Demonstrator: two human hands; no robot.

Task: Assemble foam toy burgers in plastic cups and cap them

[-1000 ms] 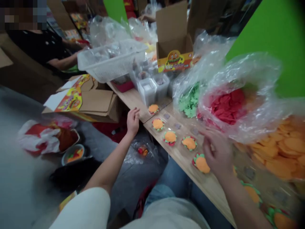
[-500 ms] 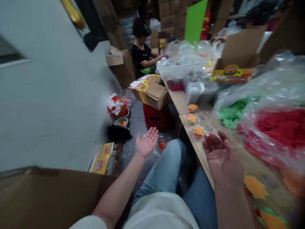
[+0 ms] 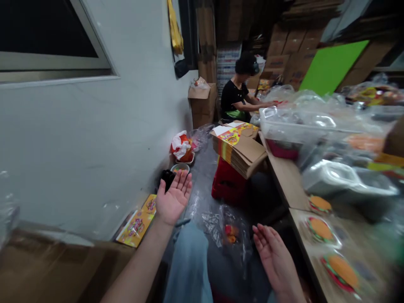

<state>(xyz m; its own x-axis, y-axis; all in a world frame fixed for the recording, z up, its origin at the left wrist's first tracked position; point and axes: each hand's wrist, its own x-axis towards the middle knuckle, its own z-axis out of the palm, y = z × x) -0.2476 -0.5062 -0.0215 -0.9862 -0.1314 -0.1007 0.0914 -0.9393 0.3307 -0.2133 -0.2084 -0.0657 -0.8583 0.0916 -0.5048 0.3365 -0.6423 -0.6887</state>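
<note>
Head-worn camera; faces forward, down; single view

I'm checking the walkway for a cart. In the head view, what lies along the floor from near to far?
Clear plastic bag → red plastic crate → stack of flattened printed cardboard → seated co-worker → stacked brown cartons

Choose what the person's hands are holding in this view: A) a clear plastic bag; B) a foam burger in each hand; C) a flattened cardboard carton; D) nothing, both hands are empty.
D: the left hand and the right hand are both open, palms up, with nothing on them.
</note>
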